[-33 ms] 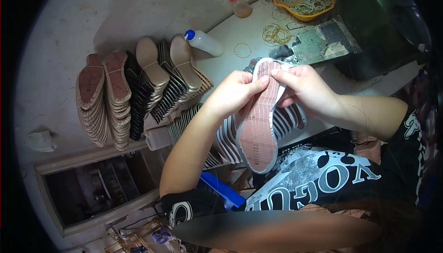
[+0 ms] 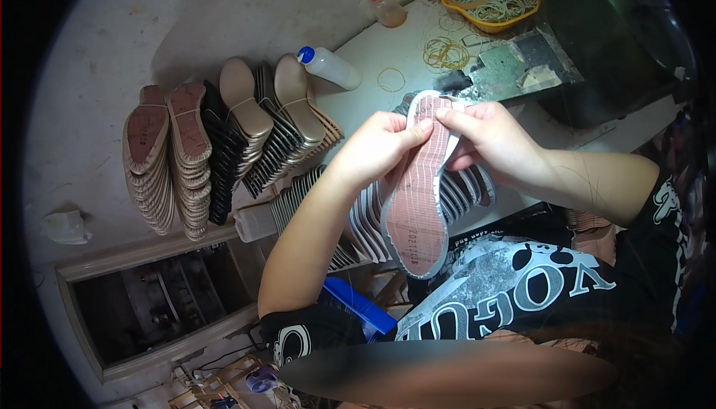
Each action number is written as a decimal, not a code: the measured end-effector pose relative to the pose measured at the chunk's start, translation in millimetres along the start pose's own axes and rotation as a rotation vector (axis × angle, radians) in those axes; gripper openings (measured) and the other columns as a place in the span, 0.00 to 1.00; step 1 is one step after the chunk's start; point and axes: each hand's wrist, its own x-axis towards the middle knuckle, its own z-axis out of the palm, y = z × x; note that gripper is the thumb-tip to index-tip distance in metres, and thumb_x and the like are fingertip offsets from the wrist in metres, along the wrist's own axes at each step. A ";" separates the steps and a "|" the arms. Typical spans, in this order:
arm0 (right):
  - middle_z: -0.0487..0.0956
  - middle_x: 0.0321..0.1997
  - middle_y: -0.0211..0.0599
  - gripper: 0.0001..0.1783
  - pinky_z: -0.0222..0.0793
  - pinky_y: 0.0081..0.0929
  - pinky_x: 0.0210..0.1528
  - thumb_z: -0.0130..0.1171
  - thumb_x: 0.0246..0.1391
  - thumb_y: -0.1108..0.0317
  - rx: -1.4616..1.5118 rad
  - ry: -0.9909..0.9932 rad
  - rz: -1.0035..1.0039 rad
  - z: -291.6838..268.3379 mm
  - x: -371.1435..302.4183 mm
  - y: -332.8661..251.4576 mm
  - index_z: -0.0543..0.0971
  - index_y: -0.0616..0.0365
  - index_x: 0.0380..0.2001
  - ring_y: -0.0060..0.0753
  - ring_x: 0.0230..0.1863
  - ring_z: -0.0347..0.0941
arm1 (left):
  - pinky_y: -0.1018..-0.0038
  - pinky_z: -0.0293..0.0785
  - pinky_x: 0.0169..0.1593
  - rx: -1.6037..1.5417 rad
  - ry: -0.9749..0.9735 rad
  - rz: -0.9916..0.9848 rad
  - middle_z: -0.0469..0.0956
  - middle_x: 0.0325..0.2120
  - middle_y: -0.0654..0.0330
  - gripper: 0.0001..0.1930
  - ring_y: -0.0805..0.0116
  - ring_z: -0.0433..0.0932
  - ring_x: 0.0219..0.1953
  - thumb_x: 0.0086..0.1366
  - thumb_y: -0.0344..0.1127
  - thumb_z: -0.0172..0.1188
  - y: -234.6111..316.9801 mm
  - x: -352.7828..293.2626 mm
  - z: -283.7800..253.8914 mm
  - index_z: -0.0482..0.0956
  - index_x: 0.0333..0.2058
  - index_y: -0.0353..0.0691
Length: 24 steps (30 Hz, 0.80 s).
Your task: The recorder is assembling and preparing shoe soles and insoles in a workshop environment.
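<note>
A shoe insole (image 2: 418,211) with a reddish-brown, line-patterned underside and a white edge is up in front of my chest, narrow end away from me. My left hand (image 2: 382,146) grips its left side, thumb pressed on the underside near the narrow end. On the opposite edge my right hand (image 2: 498,139) pinches it, thumb on top, where a white strip of edging stands out. The fingers beneath are mostly hidden. Behind and below the insole, a row of stacked grey-and-white insoles (image 2: 365,226) is partly covered by my left forearm and the insole.
Banded stacks of beige insoles (image 2: 239,92) and brown-bottomed insoles (image 2: 149,136) stand at the left. Farther back are a white bottle (image 2: 333,68) with a blue cap, a red-tipped bottle (image 2: 386,12), loose rubber bands (image 2: 446,54), a yellow basket (image 2: 488,25) and a dark machine (image 2: 619,43).
</note>
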 end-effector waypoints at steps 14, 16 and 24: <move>0.80 0.38 0.36 0.19 0.71 0.21 0.43 0.64 0.51 0.63 -0.333 -0.345 0.108 -27.9 -53.4 -21.2 0.77 0.68 0.41 0.20 0.38 0.75 | 0.83 0.63 0.10 -0.087 0.131 -0.028 0.74 0.08 0.58 0.26 0.76 0.68 0.06 0.65 0.55 0.54 1.8 11.6 8.2 0.76 0.19 0.38; 0.80 0.38 0.34 0.19 0.71 0.20 0.43 0.63 0.54 0.62 -0.269 -0.277 0.094 -42.3 -60.2 -14.4 0.77 0.68 0.41 0.18 0.38 0.75 | 0.84 0.54 0.11 0.102 0.158 -0.022 0.69 0.05 0.63 0.30 0.80 0.61 0.04 0.62 0.61 0.55 7.9 13.0 0.9 0.74 0.14 0.39; 0.81 0.39 0.36 0.19 0.72 0.19 0.40 0.59 0.58 0.61 -0.149 -0.168 -0.064 -34.1 -24.2 4.5 0.76 0.68 0.43 0.19 0.36 0.76 | 0.82 0.53 0.12 0.234 0.408 0.083 0.68 0.07 0.64 0.31 0.79 0.61 0.07 0.56 0.62 0.61 13.9 38.2 -20.6 0.74 0.13 0.36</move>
